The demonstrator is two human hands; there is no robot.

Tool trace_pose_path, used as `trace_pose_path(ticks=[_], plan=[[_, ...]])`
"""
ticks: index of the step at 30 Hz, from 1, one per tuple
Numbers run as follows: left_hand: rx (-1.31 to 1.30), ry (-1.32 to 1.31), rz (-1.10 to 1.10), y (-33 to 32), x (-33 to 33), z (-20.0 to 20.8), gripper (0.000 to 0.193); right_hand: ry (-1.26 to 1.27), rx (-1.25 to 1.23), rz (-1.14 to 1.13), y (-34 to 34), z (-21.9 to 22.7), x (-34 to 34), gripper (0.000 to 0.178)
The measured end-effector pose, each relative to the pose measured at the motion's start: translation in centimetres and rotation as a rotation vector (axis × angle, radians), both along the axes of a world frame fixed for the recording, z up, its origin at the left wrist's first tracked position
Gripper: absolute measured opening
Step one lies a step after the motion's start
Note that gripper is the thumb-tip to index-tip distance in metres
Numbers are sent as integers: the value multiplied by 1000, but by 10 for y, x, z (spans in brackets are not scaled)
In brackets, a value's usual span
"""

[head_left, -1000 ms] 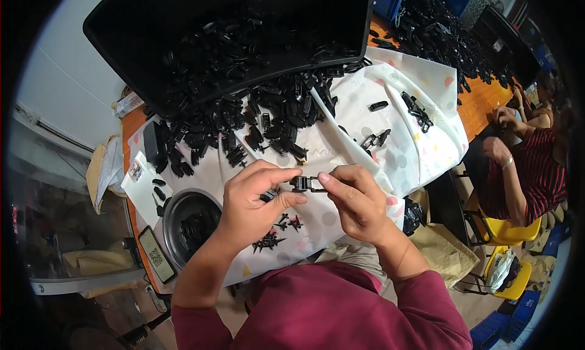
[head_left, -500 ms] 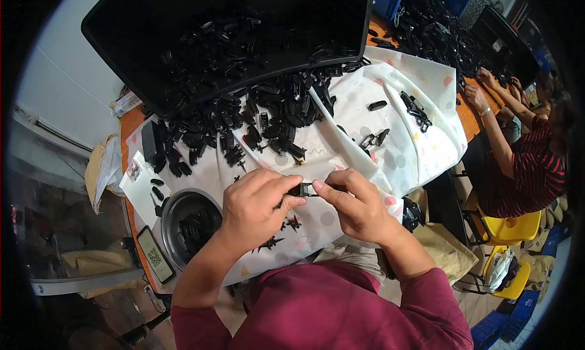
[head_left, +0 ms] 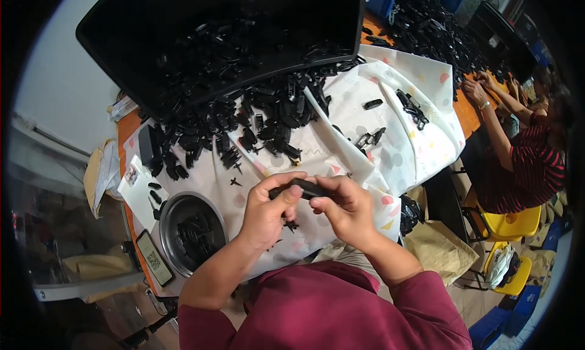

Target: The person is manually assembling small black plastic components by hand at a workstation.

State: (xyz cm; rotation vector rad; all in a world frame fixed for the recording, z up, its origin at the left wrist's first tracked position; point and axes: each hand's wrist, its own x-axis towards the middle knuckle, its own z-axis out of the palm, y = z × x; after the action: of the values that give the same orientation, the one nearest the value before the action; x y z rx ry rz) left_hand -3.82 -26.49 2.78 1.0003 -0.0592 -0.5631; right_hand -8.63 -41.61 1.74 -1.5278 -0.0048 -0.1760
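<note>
Between my two hands is a small black oblong plastic part (head_left: 308, 190), held level above the patterned cloth. My left hand (head_left: 272, 207) pinches its left end, thumb in front. My right hand (head_left: 346, 207) grips the other end with thumb and fingers. Small black spiky pieces (head_left: 291, 226) lie on the cloth just beneath, partly hidden by my left hand. Beyond my hands spreads a heap of similar black plastic parts (head_left: 286, 115). A metal bowl (head_left: 222, 225) with dark pieces inside stands left of my left forearm.
A large black bin (head_left: 244, 82) full of black parts lies tipped at the back. A phone (head_left: 155, 258) rests at the table's left edge, near a white card (head_left: 139, 191). Loose parts (head_left: 370, 138) sit right of the heap. At right, a person in a striped shirt (head_left: 536, 161) handles parts.
My hands have drawn closer together around the black part, which now shows a smooth, long face. The left hand has shifted right. The view has moved slightly.
</note>
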Motion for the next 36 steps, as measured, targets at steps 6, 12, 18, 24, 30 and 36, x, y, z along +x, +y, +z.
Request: trace_pose_path(ticks=[6, 12, 18, 24, 30, 36], plan=[[56, -82, 230, 32, 40, -14, 15, -32, -678, -37, -65, -6, 55, 23], [661, -202, 400, 94, 110, -33, 11, 91, -1501, -57, -154, -52, 88, 26], [1717, -798, -77, 91, 107, -57, 19, -8, -1021, -215, -117, -29, 83, 21], [1802, -777, -2, 81, 114, -56, 16, -155, -494, -102, -84, -33, 77, 26], [1864, -965, -70, 87, 110, -70, 18, 65, 122, 17, -21, -8, 61, 18], [1161, -309, -15, 71, 100, -33, 11, 173, 415, 207, -15, 6, 49, 29]])
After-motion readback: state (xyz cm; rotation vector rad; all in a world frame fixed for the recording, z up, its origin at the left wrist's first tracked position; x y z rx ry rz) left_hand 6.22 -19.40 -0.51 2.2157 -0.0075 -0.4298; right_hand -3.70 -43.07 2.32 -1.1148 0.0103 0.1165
